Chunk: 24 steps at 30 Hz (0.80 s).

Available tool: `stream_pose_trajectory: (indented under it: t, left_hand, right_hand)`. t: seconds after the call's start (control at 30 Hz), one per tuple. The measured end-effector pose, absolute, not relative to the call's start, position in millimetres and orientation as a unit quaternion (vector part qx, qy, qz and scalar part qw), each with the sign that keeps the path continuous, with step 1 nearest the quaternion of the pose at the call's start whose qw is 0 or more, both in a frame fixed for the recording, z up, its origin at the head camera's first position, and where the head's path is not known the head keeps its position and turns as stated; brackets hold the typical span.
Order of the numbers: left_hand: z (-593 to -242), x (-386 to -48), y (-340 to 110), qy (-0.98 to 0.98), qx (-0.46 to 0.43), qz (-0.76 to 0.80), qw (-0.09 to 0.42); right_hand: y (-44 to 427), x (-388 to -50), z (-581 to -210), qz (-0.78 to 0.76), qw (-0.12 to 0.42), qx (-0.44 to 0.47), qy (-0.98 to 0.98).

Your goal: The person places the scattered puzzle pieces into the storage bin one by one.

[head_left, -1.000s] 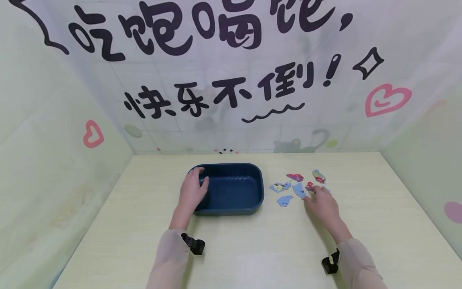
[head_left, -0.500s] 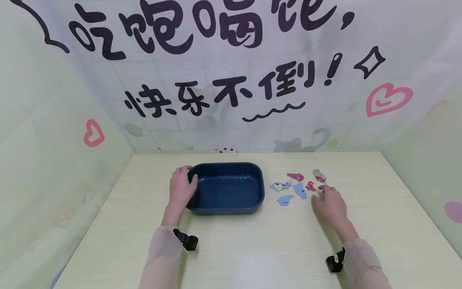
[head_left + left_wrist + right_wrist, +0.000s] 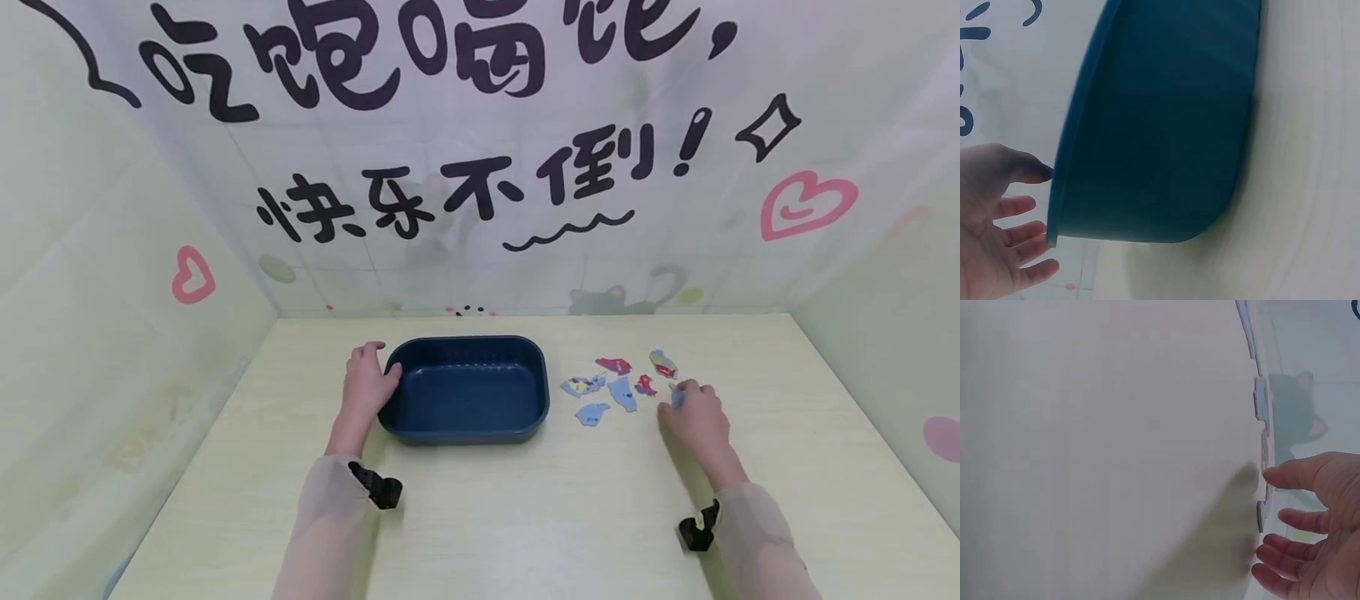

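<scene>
A dark blue rectangular tub (image 3: 463,436) stands on the table, with nothing seen inside it. By its left rim is my left hand (image 3: 366,382), fingers spread; in the left wrist view its thumb is at the rim, and whether it touches I cannot tell. My right hand (image 3: 697,421) is low over the table at the right. A light blue flat puzzle piece (image 3: 677,397) lies by its fingertips, partly hidden. In the right wrist view that hand (image 3: 1329,525) has loosely bent fingers, and the thumb is apart from the piece (image 3: 1260,516).
Between tub and right hand lie several flat irregular pieces: a red one (image 3: 615,365), a yellow-and-blue one (image 3: 583,386), a blue one (image 3: 622,394), another blue one (image 3: 592,414), a small red one (image 3: 646,385). A multicoloured piece (image 3: 663,364) lies farther back.
My left hand has moved left from over the tub's inside to its left rim. My right hand has shifted right, away from the small red piece to the light blue one.
</scene>
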State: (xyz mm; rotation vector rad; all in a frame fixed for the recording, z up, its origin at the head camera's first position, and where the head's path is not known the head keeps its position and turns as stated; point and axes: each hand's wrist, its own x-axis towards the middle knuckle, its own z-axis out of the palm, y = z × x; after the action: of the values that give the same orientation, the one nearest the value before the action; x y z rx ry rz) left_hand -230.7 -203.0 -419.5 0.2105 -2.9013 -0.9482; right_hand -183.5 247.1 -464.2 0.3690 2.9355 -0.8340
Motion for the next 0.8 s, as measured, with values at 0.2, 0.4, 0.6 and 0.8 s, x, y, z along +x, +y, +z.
stream_pose_trajectory:
  t: [0.2,0.4,0.6,0.8]
  left_hand:
    - [-416.1,-238.1,-207.3,-0.943,0.073,-0.326,-0.003]
    - [-417.7,-243.8,-211.5,-0.935,0.08,-0.344,-0.038]
    - [-419.4,-246.3,-216.3,-0.934,0.079,-0.343,-0.067]
    - [-419.4,-248.4,-217.9,-0.936,0.082,-0.33,-0.09]
  right_hand:
    - [251.4,-190.1,-456.2,-0.269,0.075,0.137,0.95]
    - [251.9,-193.5,-446.7,-0.261,0.097,0.147,0.949]
    - [254.5,-195.1,-441.7,-0.273,0.116,0.15,0.943]
    - [258.7,-197.8,-440.3,-0.284,0.132,0.151,0.938]
